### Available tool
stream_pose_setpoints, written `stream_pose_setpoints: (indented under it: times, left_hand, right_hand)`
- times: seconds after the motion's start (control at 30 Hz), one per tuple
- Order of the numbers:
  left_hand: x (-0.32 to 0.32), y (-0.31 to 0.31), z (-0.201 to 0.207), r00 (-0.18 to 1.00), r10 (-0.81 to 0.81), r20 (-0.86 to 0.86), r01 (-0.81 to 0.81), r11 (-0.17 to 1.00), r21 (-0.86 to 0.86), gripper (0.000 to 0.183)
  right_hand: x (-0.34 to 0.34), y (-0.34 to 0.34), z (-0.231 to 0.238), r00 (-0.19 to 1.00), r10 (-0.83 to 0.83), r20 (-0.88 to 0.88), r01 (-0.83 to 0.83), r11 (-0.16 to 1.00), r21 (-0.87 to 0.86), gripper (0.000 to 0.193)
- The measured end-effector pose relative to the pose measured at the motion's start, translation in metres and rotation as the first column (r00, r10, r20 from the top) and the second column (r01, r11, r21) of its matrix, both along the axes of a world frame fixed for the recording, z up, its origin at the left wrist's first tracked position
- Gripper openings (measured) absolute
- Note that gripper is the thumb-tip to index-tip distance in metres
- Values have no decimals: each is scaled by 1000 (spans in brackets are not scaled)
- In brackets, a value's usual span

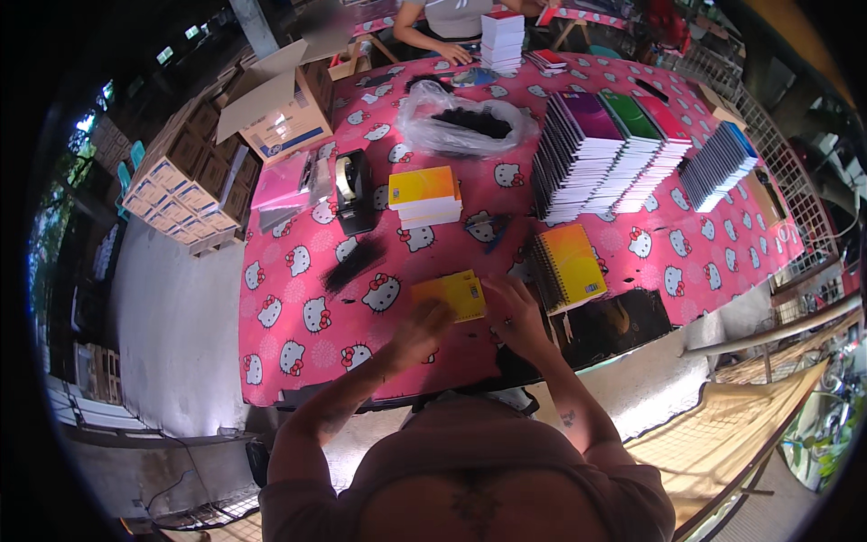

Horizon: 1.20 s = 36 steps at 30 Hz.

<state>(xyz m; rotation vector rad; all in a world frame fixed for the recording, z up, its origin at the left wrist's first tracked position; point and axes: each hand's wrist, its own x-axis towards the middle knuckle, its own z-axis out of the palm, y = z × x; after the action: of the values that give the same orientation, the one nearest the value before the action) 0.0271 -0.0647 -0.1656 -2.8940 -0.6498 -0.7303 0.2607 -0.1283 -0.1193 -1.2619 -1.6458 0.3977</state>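
A small notebook with a yellow cover (466,294) lies tilted on the table in front of me. My left hand (423,332) is closed on its lower left part, with the fingers blurred. At the notebook's right edge is my right hand (517,316); its fingers are too smeared to read. Just right of it rests a stack of yellow spiral notebooks (574,262), black coils along their left side. Farther off stands a pile of yellow-covered pads (421,188) with no coil visible. A heap of thin black strands, perhaps binding coils (354,264), lies to the left.
A black tape dispenser (355,194) and pink plastic sheets (284,181) sit left; an open carton (287,122) stands behind them. A clear bag (424,126) holds black strands. Tall spiral notebook stacks (578,167) rise at right. A person (442,27) works across the table.
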Motion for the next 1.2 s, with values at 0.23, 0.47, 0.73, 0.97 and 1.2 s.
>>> stream_pose_setpoints:
  times: [0.23, 0.47, 0.73, 0.97, 1.2]
  left_hand:
    - [-6, 29, 34, 979, 139, 152, -69, 916, -396, 19]
    - [-106, 116, -27, 772, 636, 4, -636, 772, -13, 15]
    - [-79, 88, 4, 793, 571, 213, -554, 821, -139, 22]
    - [-48, 32, 42, 802, 471, 368, -192, 786, -587, 16]
    - [-57, 35, 26, 815, 453, 361, -204, 807, -554, 14]
  right_hand:
    - [-19, 43, -75, 921, 98, -378, -219, 931, -292, 32]
    - [-32, 61, -85, 855, 145, -497, -320, 903, -288, 20]
    - [-23, 65, -80, 846, 235, -479, -392, 883, -258, 27]
    - [-21, 69, -78, 823, 240, -515, -437, 847, -303, 28]
    - [-23, 71, -76, 777, 292, -558, -485, 843, -232, 29]
